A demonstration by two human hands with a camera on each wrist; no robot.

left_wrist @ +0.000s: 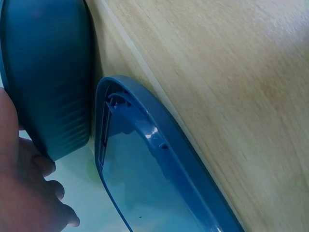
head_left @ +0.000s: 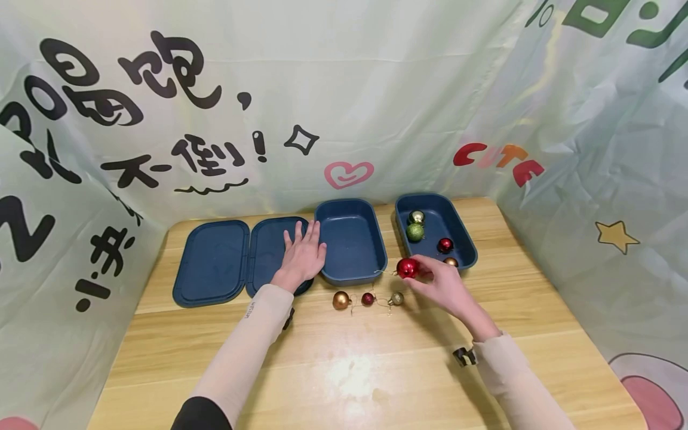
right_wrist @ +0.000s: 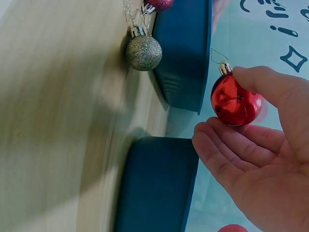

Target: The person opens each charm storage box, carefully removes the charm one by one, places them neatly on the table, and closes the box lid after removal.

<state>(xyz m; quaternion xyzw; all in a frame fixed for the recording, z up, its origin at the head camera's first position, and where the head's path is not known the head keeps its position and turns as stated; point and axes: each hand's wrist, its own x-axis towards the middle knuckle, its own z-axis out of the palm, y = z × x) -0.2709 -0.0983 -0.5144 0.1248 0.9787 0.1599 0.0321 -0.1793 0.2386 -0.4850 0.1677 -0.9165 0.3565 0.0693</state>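
Observation:
My right hand [head_left: 438,285] pinches a shiny red Christmas ball [head_left: 407,267] between thumb and fingers. The ball hangs near the front right corner of the middle blue container [head_left: 352,279], its gold cap and string loop [right_wrist: 224,65] pointing left. My left hand [head_left: 302,257] lies with straight fingers along that container's left rim, above a blue lid. In front of the container lie a gold ball [head_left: 341,300], a small dark red ball [head_left: 368,299] and a glittery silver-gold ball [right_wrist: 144,52], all with strings.
The right blue container [head_left: 466,239] holds several balls, including a green ball [head_left: 415,232], a pale gold ball [head_left: 416,217] and a red ball [head_left: 445,245]. Two blue lids lie side by side at left, the outer lid [head_left: 212,263] fully visible. A printed cloth [head_left: 408,107] hangs behind the wooden table [head_left: 344,370].

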